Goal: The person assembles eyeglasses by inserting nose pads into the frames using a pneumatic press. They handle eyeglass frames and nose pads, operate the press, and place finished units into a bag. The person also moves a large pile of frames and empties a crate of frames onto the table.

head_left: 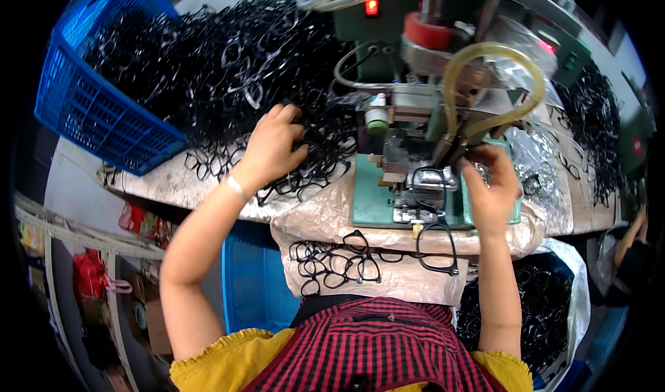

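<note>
My left hand (276,144) lies at the near edge of a large heap of black eyeglass frames (208,66). Its fingers are bent and the thumb stands apart; no frame shows lifted in it. My right hand (493,187) is at the green bench machine (370,198), fingers and thumb closed beside the dark tool head; what they grip is hidden. Next to that hand, one eyeglass frame (438,248) sits at the metal fixture (415,163), one rim over the fixture and the other hanging toward me.
Several eyeglass frames (336,262) lie on brown paper (409,281) before me. A blue crate (104,108) leans at the far left. Another blue bin (253,281) is below the table. A white sack (578,288) of black frames stands at right. A yellowish hose (533,80) loops above my right hand.
</note>
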`<state>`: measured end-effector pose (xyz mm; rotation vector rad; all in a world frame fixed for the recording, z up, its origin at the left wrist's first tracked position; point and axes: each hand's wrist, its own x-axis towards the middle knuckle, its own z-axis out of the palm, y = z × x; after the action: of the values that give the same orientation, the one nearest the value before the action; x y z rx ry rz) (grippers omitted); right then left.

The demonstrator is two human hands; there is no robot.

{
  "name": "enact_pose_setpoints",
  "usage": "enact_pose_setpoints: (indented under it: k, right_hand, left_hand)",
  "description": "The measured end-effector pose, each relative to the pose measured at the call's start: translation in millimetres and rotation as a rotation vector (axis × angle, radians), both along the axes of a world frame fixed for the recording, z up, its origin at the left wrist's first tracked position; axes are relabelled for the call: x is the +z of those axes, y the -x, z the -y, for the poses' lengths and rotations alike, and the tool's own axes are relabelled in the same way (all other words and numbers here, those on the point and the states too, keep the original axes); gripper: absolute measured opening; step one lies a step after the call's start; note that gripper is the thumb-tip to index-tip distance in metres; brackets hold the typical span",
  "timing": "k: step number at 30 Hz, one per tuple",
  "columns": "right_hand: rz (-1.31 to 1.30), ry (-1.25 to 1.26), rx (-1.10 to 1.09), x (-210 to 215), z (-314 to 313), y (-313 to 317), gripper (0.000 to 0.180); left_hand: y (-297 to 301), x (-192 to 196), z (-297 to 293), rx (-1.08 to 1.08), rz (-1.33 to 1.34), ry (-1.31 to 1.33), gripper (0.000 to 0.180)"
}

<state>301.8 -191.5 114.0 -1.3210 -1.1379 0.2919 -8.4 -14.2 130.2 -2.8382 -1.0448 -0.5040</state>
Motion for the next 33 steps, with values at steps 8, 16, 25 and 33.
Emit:
enact_pose_setpoints:
  k: [8,16,25,33]
  right_hand:
    - [-0.304,-0.035,0.096,-11.1,-12.7,14.0,0.041]
    - [-0.667,-0.082,0.284,9.0,-3.5,31.2,0.05]
    - [0.202,0.13,-0.151,-21.9,45.6,-22.1,0.034]
    - [0.714,0.225,-0.556,-84.4,72.8,-65.3,0.025]
  left_hand:
    - [-6.8,-20.7,25.7,0.186,0.291,-0.25,0.012]
    - [-4.3,117.1,-35.7,0.204,0.435,0.175,0.017]
    - [11.7,-3.4,20.9,0.112,1.464,0.447,0.031]
    - [-44.2,-59.0,23.8,-0.083,1.925,0.664,0.019]
